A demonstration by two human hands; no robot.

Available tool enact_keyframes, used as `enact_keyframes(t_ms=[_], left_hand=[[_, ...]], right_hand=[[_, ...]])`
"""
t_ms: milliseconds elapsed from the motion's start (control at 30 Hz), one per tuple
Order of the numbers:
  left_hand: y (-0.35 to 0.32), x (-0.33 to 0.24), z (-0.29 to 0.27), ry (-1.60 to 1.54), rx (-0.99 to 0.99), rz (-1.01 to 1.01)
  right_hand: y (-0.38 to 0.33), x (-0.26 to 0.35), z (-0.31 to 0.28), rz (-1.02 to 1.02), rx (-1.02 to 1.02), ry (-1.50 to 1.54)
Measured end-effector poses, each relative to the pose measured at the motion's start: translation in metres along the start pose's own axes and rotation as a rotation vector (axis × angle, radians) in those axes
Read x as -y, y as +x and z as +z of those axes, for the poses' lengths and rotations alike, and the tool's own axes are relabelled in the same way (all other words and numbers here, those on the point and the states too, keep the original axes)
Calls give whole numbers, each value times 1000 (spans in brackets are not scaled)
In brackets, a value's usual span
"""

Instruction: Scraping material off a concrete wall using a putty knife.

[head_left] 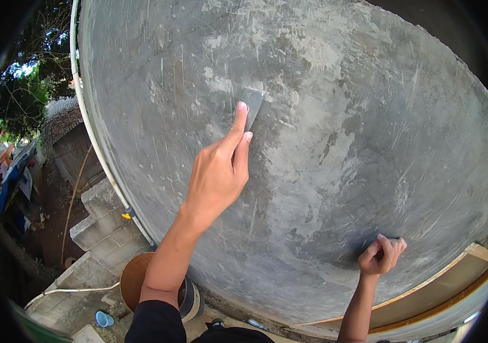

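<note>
My left hand (218, 171) is raised to the grey wall (324, 171) and closed around a putty knife (254, 98). Its flat metal blade points up, with the wide edge at the wall. My index finger lies along the blade, and the handle is hidden in the hand. Lower on the right, my right hand (382, 255) is curled into a loose fist close to the wall, with no object visible in it. Pale patches and scratches mark the plaster around the blade.
A white pipe (87, 123) runs down the wall's left edge, beside concrete block steps (104, 228). Below stand a round brown-topped container (134, 275) and a small blue cup (104, 319). A wood-framed panel (432, 291) lies at lower right.
</note>
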State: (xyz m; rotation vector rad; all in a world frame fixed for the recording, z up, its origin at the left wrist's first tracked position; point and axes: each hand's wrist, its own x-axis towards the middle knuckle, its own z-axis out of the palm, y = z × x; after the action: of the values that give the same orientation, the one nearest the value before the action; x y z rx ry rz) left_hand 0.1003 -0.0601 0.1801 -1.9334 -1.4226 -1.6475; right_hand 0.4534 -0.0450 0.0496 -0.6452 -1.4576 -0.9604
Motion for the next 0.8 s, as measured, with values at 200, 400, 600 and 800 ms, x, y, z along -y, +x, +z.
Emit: enact_keyframes(t_ms=[200, 400, 600, 800], left_hand=[[-15, 16, 16, -6, -91, 111], [-6, -2, 6, 45, -12, -69], [-3, -8, -3, 80, -21, -15], [-19, 4, 9, -6, -59, 5]], right_hand=[[0, 1, -2, 12, -31, 38], [-4, -3, -5, 21, -32, 76], [-4, -5, -4, 20, -49, 112], [-4, -3, -8, 31, -58, 133]])
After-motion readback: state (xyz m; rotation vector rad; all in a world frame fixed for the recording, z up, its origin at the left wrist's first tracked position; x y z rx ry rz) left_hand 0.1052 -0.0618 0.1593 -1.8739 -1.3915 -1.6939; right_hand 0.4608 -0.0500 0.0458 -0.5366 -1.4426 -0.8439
